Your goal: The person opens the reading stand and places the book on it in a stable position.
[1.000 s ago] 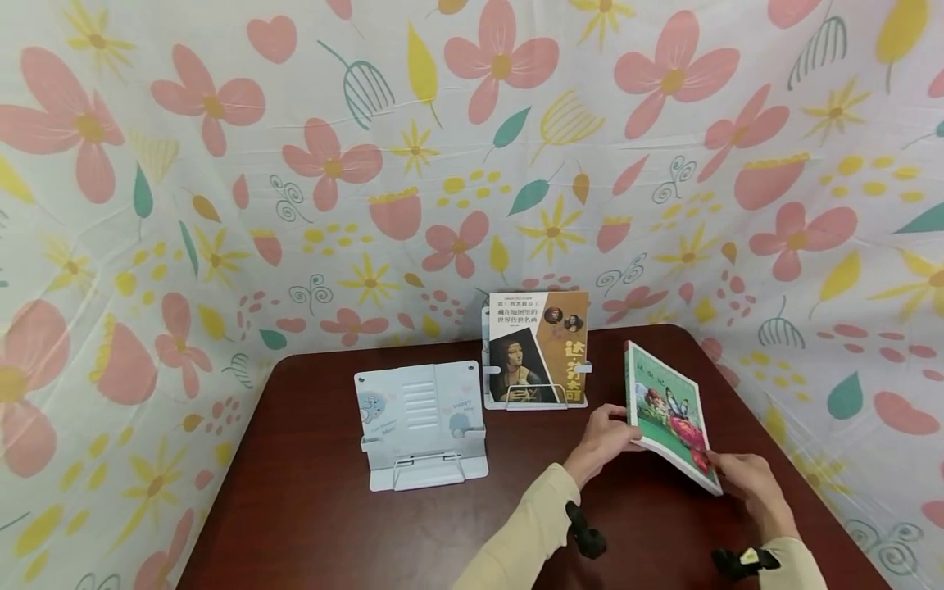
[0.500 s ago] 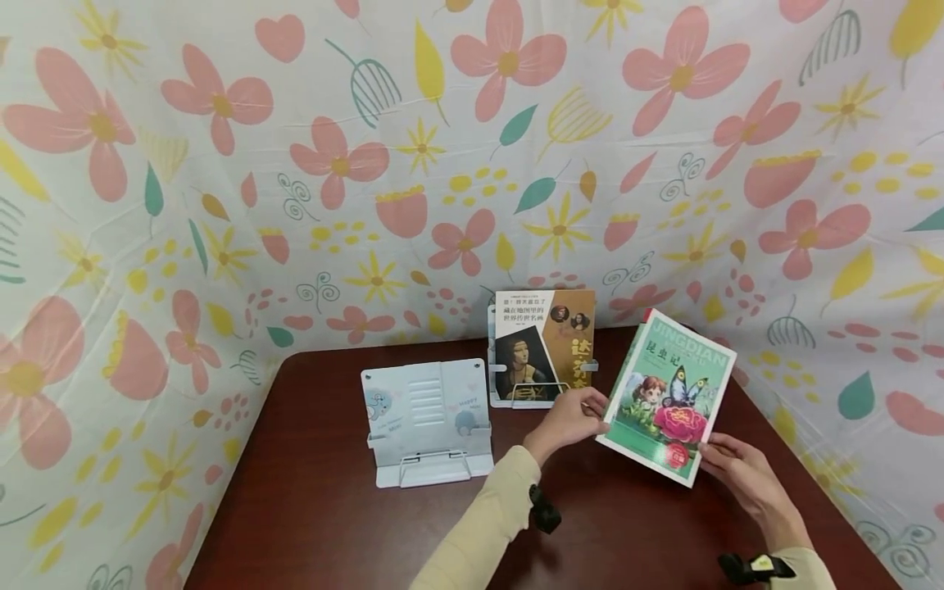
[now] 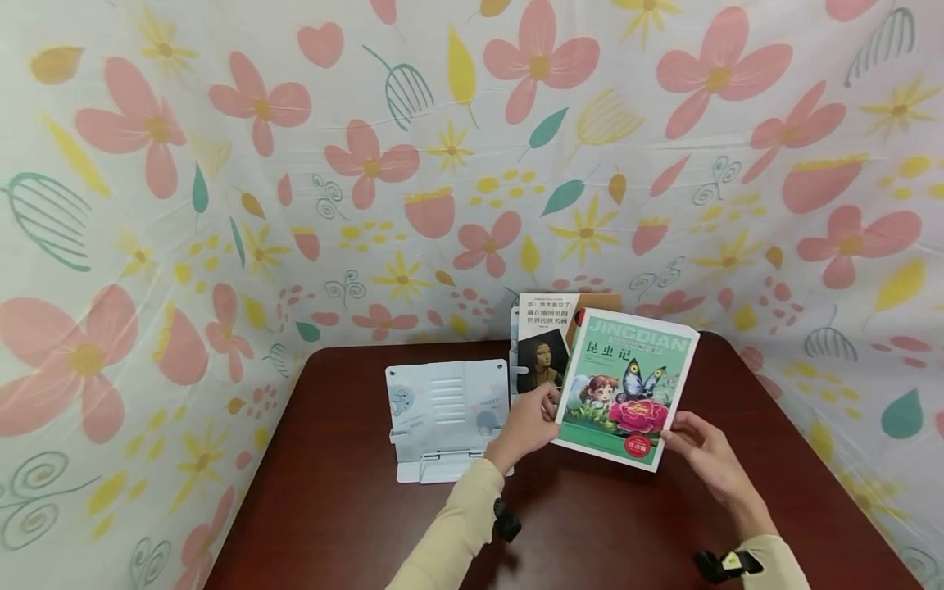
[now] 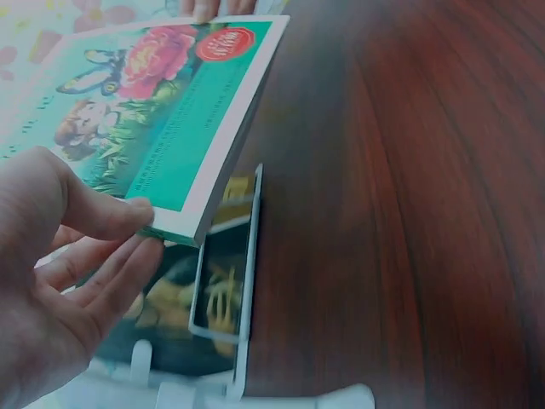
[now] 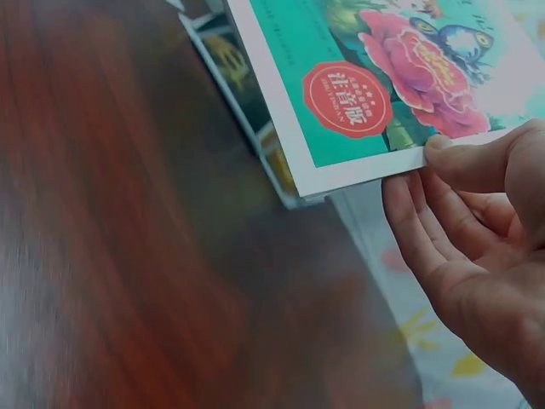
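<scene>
A green book (image 3: 627, 385) with a girl, a butterfly and a pink flower on its cover is held up between both hands, front cover facing me. My left hand (image 3: 525, 426) pinches its lower left edge, thumb on the cover and fingers behind. At the lower right edge my right hand (image 3: 711, 459) pinches it too; the right wrist view shows the thumb (image 5: 477, 162) on the cover's border. Behind the green book stands a white-and-brown book (image 3: 543, 328) with a portrait, partly hidden, on a white book stand (image 4: 247, 281). Left of it is a second white book stand (image 3: 448, 410) holding no book.
Everything stands on a dark red-brown wooden table (image 3: 324, 492). A white cloth (image 3: 413, 246) with a flower print hangs behind and along both sides of the table. The second stand lies close beside my left forearm.
The green book has moved left from the table's right side, lifted and turned to face me. It now covers part of the portrait book. Both hands moved with it, and the head view shifted slightly.
</scene>
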Demonstrator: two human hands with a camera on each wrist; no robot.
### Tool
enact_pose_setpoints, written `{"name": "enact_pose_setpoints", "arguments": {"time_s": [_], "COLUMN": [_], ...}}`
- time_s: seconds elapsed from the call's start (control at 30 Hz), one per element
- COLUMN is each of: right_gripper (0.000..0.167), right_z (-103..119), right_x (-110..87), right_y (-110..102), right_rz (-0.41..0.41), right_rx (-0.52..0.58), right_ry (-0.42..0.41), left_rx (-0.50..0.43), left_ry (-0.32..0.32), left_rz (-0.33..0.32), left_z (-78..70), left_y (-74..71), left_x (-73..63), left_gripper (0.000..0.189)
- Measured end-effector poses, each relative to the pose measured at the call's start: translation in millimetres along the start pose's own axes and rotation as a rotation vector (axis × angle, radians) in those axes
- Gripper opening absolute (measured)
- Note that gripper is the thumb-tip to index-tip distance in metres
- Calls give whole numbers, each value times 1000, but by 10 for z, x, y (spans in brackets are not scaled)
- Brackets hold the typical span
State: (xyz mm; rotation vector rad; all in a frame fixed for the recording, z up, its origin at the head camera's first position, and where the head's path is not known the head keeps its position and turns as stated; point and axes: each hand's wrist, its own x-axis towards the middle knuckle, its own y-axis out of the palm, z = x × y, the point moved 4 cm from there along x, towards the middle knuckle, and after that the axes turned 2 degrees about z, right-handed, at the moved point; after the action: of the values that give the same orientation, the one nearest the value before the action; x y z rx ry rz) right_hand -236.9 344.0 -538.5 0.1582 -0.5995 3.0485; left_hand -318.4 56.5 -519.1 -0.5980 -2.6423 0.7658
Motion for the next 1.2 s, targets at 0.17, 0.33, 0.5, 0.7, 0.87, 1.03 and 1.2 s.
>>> {"name": "enact_pose_setpoints", "arguments": {"time_s": [0.17,0.33,0.5,0.7,0.87,1.03,1.2], "right_gripper": [31,27,24,20,22,19,13], "right_z": [184,335,489,634,746,816,912], "right_x": [108,219,333,485,587,671,782], "right_y": [185,398,631,855,978,1145,1363], "right_rz": [-9,-19,-19,5,26,45,76], "right_rx": [-29,-73,-119,-98,-135,-116,-123], "right_ry": [-67,-84,-118,-132,-134,-150,-237], "left_rx": [-8,0,13,30,36,33,58], "left_ry": [6,18,-11,-23,-35,-71,-92], "left_rz": [-63,-130,-217,-339,-421,-488,-585], "left_z": [42,106,250,334,357,409,544], "left_y": [-250,-493,-698,-915,-1056,-1184,-1341], "left_x": [-124,-210,-298,-412,-483,-582,-722], "left_gripper": [24,10,3,6,15,15,12]}}
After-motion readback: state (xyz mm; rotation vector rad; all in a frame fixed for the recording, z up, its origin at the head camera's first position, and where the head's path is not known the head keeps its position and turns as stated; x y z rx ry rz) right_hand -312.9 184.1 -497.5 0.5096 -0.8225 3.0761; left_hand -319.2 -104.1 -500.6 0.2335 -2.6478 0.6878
